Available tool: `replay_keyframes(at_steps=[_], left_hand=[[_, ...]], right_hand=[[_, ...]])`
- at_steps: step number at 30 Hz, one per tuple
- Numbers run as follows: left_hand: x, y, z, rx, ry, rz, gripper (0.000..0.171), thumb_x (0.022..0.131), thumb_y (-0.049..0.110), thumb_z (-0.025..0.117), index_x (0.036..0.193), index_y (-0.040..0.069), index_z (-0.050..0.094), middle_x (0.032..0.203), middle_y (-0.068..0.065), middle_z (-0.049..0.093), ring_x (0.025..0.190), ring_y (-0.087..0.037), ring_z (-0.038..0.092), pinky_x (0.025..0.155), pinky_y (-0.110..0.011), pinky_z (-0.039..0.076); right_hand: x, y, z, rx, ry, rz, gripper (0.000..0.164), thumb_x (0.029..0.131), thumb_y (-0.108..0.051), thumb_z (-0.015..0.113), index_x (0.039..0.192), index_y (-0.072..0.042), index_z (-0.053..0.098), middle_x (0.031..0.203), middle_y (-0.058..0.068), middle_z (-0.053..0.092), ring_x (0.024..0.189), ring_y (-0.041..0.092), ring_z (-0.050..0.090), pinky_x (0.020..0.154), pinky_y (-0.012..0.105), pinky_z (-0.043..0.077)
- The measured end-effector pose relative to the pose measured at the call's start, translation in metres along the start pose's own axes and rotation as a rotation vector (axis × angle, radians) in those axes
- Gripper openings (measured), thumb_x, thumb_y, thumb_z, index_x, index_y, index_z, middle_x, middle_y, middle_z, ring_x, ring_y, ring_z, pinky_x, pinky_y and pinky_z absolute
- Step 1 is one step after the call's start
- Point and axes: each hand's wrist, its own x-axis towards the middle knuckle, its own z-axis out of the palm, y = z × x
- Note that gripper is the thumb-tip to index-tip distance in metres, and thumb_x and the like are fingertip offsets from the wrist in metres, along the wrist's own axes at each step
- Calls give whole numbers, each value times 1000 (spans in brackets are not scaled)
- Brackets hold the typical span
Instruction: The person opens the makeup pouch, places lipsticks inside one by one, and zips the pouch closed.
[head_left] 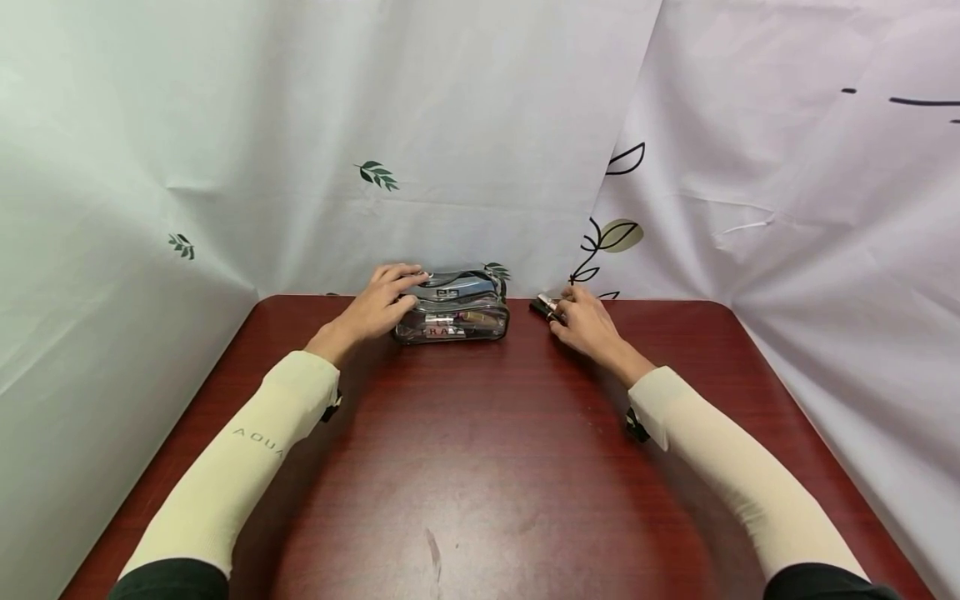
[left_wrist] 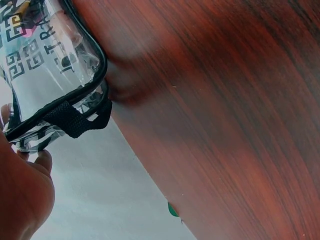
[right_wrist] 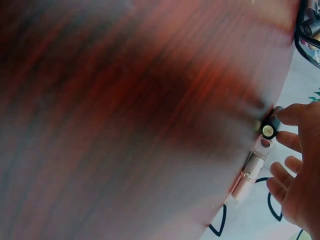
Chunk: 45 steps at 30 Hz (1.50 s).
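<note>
A clear zip pouch [head_left: 450, 321] with black piping stands near the table's far edge. My left hand [head_left: 381, 302] grips its left end, fingers over the top and thumb at the front. In the left wrist view, printed letters and a black fabric tab show on the pouch [left_wrist: 37, 92]. My right hand [head_left: 588, 323] is at the far edge, right of the pouch, with thumb and finger pinching a small black tube [right_wrist: 270, 126]. Its round end looks pale yellow. Beside it lie slim pinkish tubes [right_wrist: 245, 181], close to my curled fingers; their exact kind is unclear.
The dark red wooden table [head_left: 480, 433] ends just behind the pouch. White curtains [head_left: 480, 125] with leaf prints hang close behind the far edge and on both sides. Several small cosmetics show inside the pouch.
</note>
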Motion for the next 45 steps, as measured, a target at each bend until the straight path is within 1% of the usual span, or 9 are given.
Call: replay_keyframes(at_steps=[9, 22, 28, 30, 33, 36, 38, 42, 45], left_hand=[[0, 1, -1, -2, -6, -4, 58, 118, 25, 39, 172, 8, 48, 184, -18, 35, 171, -46, 20, 135, -72, 22], [1, 3, 0, -8, 5, -16, 56, 116, 19, 44, 171, 8, 51, 183, -18, 37, 171, -44, 21, 136, -70, 22], [0, 3, 0, -7, 4, -21, 57, 117, 21, 42, 171, 8, 50, 183, -18, 35, 171, -45, 21, 136, -71, 22], [-1, 3, 0, -5, 2, -22, 57, 117, 22, 42, 172, 9, 49, 183, -17, 35, 171, -45, 20, 136, -71, 22], [0, 3, -1, -4, 3, -22, 57, 117, 22, 42, 172, 9, 50, 183, -17, 36, 171, -44, 20, 136, -70, 21], [1, 2, 0, -3, 3, -21, 57, 116, 21, 43, 171, 9, 50, 183, -17, 36, 171, -44, 21, 136, -70, 22], [1, 2, 0, 1, 1, -18, 57, 116, 21, 42, 171, 8, 50, 183, -17, 36, 171, -45, 21, 136, -70, 22], [1, 2, 0, 3, 4, -17, 57, 116, 19, 43, 171, 8, 50, 183, -17, 37, 170, -45, 22, 136, -70, 22], [1, 2, 1, 0, 10, -14, 56, 116, 18, 44, 171, 8, 51, 182, -17, 37, 170, -45, 22, 136, -70, 22]], right_hand=[[-2, 0, 2, 7, -5, 49, 27, 102, -22, 76, 109, 5, 78, 150, 26, 63, 145, 46, 57, 123, 63, 46], [-4, 1, 10, 26, 29, 42, 25, 100, -18, 77, 107, 6, 80, 149, 28, 63, 134, 51, 61, 116, 63, 49], [9, 40, 52, 100, 73, 22, 29, 96, -25, 77, 105, 2, 79, 148, 21, 64, 134, 49, 59, 119, 70, 46], [14, 53, 65, 93, 73, 10, 32, 97, -29, 76, 106, 1, 79, 150, 20, 63, 137, 47, 59, 121, 68, 45], [18, 59, 69, 67, 77, -13, 32, 96, -29, 76, 106, 0, 80, 149, 19, 64, 135, 46, 60, 118, 62, 48], [16, 48, 59, 43, 91, -30, 28, 91, -26, 75, 101, -1, 80, 144, 19, 66, 128, 46, 62, 111, 66, 49], [11, 33, 43, 39, 85, -34, 24, 89, -22, 74, 97, 0, 79, 142, 20, 66, 127, 46, 62, 110, 68, 49], [1, 3, 12, 25, 47, -35, 21, 91, -17, 74, 95, 3, 79, 145, 25, 66, 133, 48, 61, 117, 70, 47], [-2, -8, 2, 11, 18, -25, 21, 95, -15, 74, 100, 4, 79, 149, 25, 64, 139, 48, 59, 122, 68, 46]])
